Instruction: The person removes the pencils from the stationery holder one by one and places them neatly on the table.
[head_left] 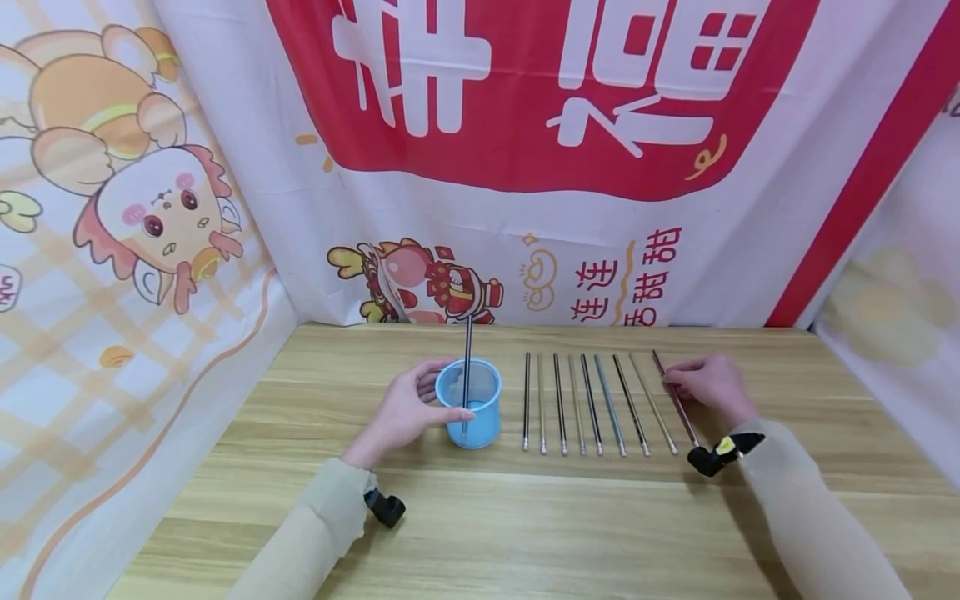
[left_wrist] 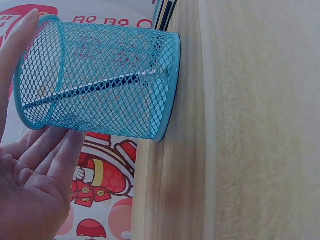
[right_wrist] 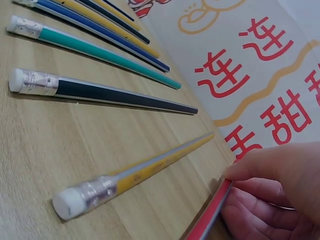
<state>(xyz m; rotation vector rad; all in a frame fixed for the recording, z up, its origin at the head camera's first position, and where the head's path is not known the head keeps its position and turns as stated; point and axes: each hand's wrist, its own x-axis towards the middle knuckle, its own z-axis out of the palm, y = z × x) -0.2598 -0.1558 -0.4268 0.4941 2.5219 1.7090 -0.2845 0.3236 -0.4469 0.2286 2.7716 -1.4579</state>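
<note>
A light blue mesh pencil cup [head_left: 486, 429] stands upright on the table, with one dark striped pencil [head_left: 468, 350] leaning inside it. My left hand [head_left: 397, 414] holds the cup from its left side, thumb in front near the rim and fingers behind. In the left wrist view the mesh cup [left_wrist: 171, 100] shows the pencil's eraser end down at its base. At the right end of a row of pencils, my right hand [head_left: 711, 387] pinches a red pencil [head_left: 678, 408] between thumb and fingers. The right wrist view shows the red pencil [right_wrist: 209, 212] close to the wooden surface.
Several pencils lie side by side between cup and right hand, eraser ends towards me, among them a yellow pencil [right_wrist: 150, 167], a black pencil [right_wrist: 120, 95] and a green pencil [right_wrist: 100, 52]. A printed cloth [head_left: 480, 250] hangs behind the wooden table [head_left: 525, 525].
</note>
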